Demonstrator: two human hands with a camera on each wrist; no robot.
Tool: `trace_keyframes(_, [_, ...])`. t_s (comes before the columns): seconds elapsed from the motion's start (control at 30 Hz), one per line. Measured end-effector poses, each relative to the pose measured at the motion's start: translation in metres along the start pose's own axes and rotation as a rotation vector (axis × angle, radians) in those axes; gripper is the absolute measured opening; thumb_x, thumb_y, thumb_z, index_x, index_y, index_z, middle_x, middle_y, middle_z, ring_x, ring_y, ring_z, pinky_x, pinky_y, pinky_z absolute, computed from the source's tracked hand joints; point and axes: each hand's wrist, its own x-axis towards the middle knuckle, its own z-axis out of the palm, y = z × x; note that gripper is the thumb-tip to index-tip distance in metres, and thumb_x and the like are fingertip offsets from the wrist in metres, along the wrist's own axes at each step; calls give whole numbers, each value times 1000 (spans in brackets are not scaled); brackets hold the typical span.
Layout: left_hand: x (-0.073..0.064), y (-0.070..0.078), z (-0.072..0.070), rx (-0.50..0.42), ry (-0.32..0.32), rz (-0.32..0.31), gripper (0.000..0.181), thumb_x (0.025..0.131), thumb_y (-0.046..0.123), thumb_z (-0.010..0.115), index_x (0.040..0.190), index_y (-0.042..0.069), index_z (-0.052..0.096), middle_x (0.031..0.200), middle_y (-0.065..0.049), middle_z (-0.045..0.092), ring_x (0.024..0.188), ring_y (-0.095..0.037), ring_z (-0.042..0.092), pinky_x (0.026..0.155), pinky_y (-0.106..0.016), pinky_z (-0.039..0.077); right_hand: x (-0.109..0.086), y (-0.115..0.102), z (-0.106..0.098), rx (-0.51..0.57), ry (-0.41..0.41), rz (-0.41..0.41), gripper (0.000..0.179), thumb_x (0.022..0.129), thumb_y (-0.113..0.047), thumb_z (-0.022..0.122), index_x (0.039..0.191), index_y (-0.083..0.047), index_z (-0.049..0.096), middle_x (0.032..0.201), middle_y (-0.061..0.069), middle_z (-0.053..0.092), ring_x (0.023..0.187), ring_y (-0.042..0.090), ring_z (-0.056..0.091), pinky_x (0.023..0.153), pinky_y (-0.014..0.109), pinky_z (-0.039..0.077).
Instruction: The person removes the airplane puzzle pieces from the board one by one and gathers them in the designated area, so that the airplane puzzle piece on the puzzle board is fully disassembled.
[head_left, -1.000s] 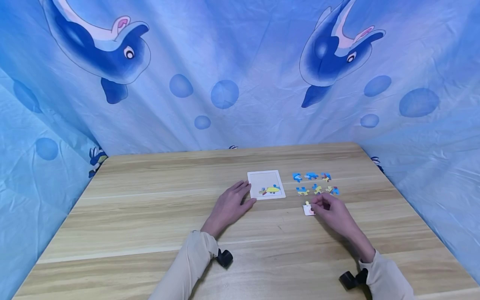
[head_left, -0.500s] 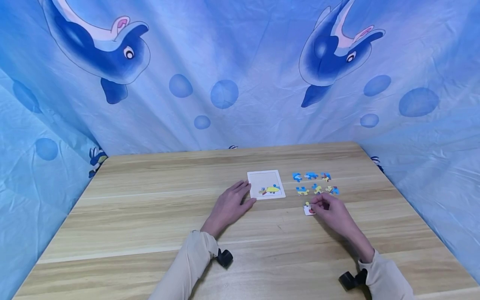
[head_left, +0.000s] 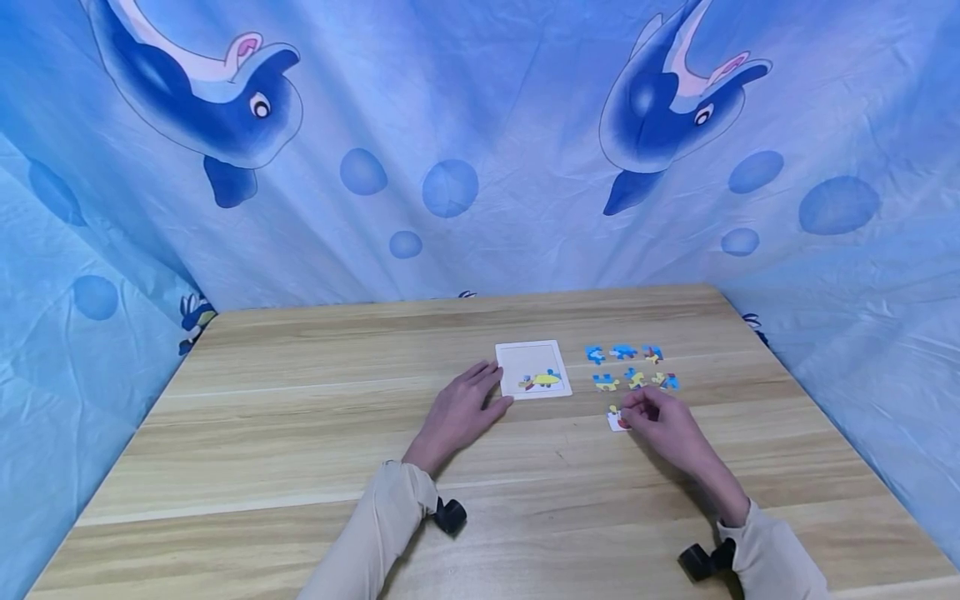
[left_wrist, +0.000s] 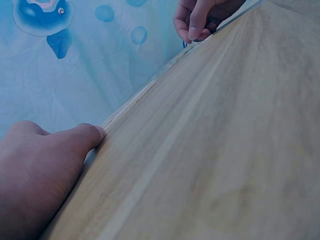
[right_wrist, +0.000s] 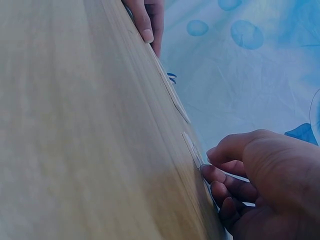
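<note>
A square white puzzle tray (head_left: 527,350) lies on the table, with yellow and blue puzzle pieces (head_left: 546,380) fitted along its lower edge. My left hand (head_left: 459,412) rests at the tray's left side, its fingers extended and the thumb at the near corner. To the right, my right hand (head_left: 667,425) pinches a puzzle piece (head_left: 617,419) with white, red and yellow on it, between thumb and forefinger. That piece's right part is hidden by the fingers. In the right wrist view, the piece (right_wrist: 191,148) appears edge-on at the fingertips, close to the tabletop.
Several loose blue and yellow pieces lie in two rows right of the tray, among them a blue one (head_left: 622,352) and a yellow one (head_left: 605,383). The wooden table (head_left: 300,433) ends at a blue curtain (head_left: 465,100) printed with dolphins.
The puzzle piece at my right fingertips has shifted slightly, and its red part shows darker. Both hands stay in nearly the same place.
</note>
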Motion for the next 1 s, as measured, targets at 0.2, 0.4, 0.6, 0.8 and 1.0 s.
trace_keyframes(0.2, [0,0,0,-2,-4,1,58,96,50,51,139,12,53,145,-4,47,138,-19,38,110,-37,36,-1,0,-1,2,2,1,4,91,-7,63,96,-6,64,83,3,62,74,15,53,60,22,44])
trace_keyframes(0.4, [0,0,0,-5,-6,-1,58,96,50,51,139,11,53,145,-4,47,138,-19,38,109,-37,36,-1,1,-3,8,17,-7,9,94,-12,61,100,-6,64,88,4,62,78,16,54,64,23,47])
trace_keyframes(0.6, [0,0,-1,-6,1,2,58,96,50,51,139,11,53,145,-4,47,137,-19,38,110,-36,36,1,1,-3,21,17,-10,14,96,-19,60,104,-8,64,92,4,62,79,17,55,65,23,48])
trace_keyframes(0.8, [0,0,-1,-7,4,2,58,95,50,52,138,11,54,145,-5,48,137,-19,39,109,-37,37,6,-5,-2,57,-2,-48,16,94,-16,62,106,-5,63,91,4,62,77,17,57,62,24,50])
trace_keyframes(1.0, [0,0,-1,-10,4,5,57,95,49,52,138,11,54,145,-5,48,137,-20,39,108,-38,38,13,-13,5,54,-46,-76,17,94,-16,63,107,-6,60,92,4,61,76,17,59,63,25,53])
